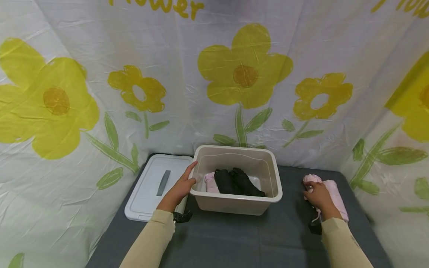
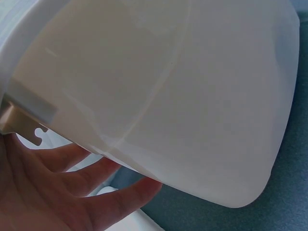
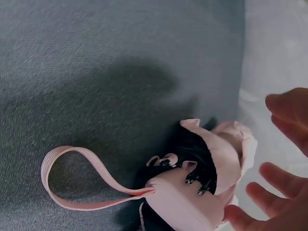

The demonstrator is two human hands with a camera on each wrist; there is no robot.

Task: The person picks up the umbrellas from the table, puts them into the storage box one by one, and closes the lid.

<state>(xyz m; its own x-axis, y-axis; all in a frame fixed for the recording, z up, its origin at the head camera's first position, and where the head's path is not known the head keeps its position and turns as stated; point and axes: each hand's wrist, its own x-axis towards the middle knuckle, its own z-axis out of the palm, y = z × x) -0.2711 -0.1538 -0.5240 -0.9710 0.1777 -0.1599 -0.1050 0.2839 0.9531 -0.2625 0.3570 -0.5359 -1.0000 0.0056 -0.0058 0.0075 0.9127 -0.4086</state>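
Grey tabletop [image 1: 234,238], floral backdrop. Left hand [image 1: 181,188] flat-fingered against beige bin [image 1: 234,203] wall; right hand [image 1: 320,195] loose-fingered over pink folded umbrella [image 1: 330,197], not gripping. Best gripped mid-body, clear of wrist strap [image 3: 82,180].

We see bare grey mat [image 1: 234,238] in front; bin [image 1: 273,178] blocks centre, lid [image 1: 147,193] left, curtain [image 1: 187,111] walls three sides

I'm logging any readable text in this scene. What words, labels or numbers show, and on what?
"lower", yellow letters cut off by the top edge, on the white flower-printed backdrop cloth.
More yellow letters at the top right corner of the same cloth: too cut off to read.
Beige plastic bin, white lid, pink folded umbrella: no text visible.
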